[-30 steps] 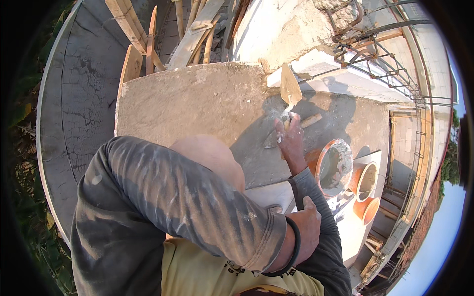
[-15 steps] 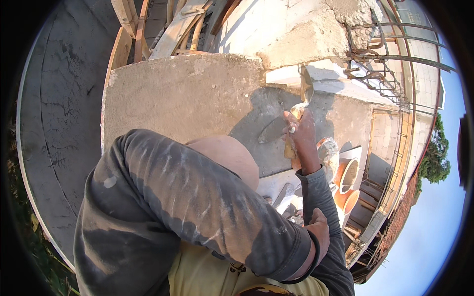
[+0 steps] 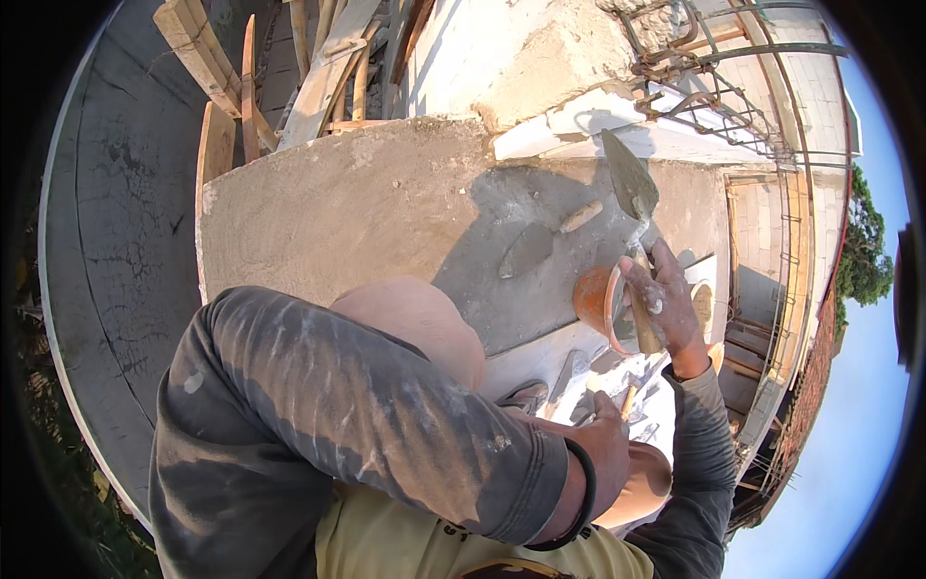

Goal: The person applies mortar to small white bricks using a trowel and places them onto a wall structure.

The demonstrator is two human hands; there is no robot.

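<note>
My right hand [image 3: 667, 307] is closed round the wooden handle of a pointed trowel [image 3: 632, 179], its blade raised over the slab and pointing away from me. My left hand [image 3: 606, 439], wearing a black wristband, is low in front of me, curled, fingertips partly hidden; I cannot make out anything in it. Close by it lies crumpled white sheeting [image 3: 656, 386]. A second trowel [image 3: 528, 251] rests flat on the grey slab, its wooden handle toward the raised one. An orange pot [image 3: 590, 294] sits tilted just left of my right hand.
Ahead stretches the rough concrete slab [image 3: 328, 203], with a plastered block wall [image 3: 540, 68] behind it. Bent reinforcing bars [image 3: 709, 72] stick out at the upper right. Wooden boards [image 3: 323, 72] lean at the upper left. My bare knee [image 3: 415, 323] is near the slab's front edge.
My right hand has moved right and a little nearer with its trowel, now tilting the blade leftward. The second trowel's handle has come into sight. My left hand no longer touches the right sleeve.
</note>
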